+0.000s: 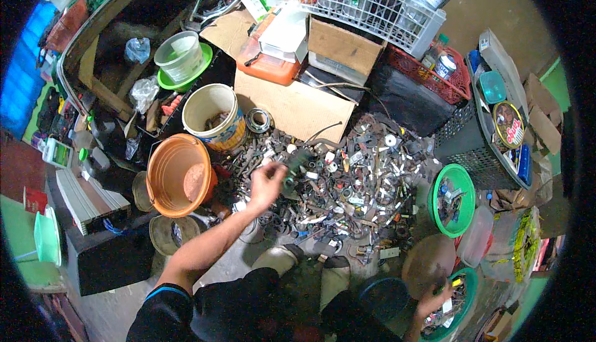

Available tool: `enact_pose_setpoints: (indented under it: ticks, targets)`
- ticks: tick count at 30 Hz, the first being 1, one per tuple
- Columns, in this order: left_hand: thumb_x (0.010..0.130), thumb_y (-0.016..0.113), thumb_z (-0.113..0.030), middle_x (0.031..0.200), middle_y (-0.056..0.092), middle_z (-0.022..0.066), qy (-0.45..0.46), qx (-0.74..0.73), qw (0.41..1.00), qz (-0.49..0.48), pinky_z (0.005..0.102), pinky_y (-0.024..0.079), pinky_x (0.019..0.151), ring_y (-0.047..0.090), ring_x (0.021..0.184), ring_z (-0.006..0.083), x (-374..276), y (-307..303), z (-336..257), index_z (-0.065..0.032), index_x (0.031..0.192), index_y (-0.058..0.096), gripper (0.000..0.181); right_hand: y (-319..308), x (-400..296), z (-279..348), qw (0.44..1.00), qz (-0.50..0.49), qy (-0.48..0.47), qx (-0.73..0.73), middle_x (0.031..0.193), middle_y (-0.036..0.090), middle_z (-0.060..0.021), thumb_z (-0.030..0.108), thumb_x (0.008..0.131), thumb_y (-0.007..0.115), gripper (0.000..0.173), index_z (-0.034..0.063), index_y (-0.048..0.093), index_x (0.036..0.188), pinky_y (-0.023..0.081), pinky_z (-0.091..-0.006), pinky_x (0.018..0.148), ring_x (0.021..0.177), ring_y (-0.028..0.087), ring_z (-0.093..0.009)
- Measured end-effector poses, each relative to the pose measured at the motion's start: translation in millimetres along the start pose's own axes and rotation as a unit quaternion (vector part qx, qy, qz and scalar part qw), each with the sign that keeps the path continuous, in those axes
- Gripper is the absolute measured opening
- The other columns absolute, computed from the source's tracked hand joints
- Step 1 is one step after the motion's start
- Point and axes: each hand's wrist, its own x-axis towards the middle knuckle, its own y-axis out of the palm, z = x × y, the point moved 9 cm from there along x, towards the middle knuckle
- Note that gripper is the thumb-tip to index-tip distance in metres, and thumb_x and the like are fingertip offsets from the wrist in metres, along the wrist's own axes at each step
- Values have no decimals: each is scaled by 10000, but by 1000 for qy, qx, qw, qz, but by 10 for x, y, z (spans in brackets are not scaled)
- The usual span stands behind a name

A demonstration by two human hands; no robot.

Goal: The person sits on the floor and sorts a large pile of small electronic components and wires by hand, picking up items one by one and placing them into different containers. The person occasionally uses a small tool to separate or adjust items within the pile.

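My left hand (268,184) is over the left part of a wide heap of small mixed parts (344,179) on the floor. Its fingers are curled beside a blurred dark green piece (293,169); whether they grip it is unclear. My right hand (433,298) is at the lower right, at the edge of a green basin (471,295) of small parts, beside a round brown lid or dish (428,260). A small dark item seems to lie at its fingers, too blurred to tell if held. A second green basin (471,197) with a few parts stands farther up.
An orange bucket (158,174) and a white paint bucket (188,114) stand left of the heap. Flattened cardboard (288,104) lies behind it. A white plastic crate (363,7) of cans, a red basket (409,69) and a dark perforated basket (479,156) stand around the far and right sides.
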Motion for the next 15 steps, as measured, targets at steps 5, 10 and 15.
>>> enact_pose_setpoints:
  ticks: [5, 10, 15]
  targets:
    - [886, 627, -221, 1009, 683, 135, 27, 15, 901, 432, 342, 480, 869, 638, 937, 207, -996, 1250, -407, 4, 1049, 658, 280, 1055, -295, 1795, 902, 357, 6, 243, 1141, 592, -130, 164, 850, 678, 510, -18, 488, 1287, 463, -336, 888, 1017, 566, -203]
    - [887, 644, -249, 1025, 681, 133, 85, -32, 834, 545, 365, 490, 861, 634, 934, 222, -1571, 1591, -650, -27, 1114, 646, 318, 1189, -542, 2671, 758, 516, 54, 396, 1014, 621, -76, 114, 832, 699, 399, -32, 564, 1178, 512, -287, 768, 867, 604, -144]
    - [877, 653, -241, 996, 687, 128, 88, -8, 841, 534, 373, 501, 837, 646, 911, 237, -1375, 1551, -478, -32, 1087, 656, 297, 989, -433, 2359, 802, 481, 135, 326, 952, 627, -61, 101, 808, 716, 344, -35, 594, 1099, 505, -276, 733, 811, 601, -139]
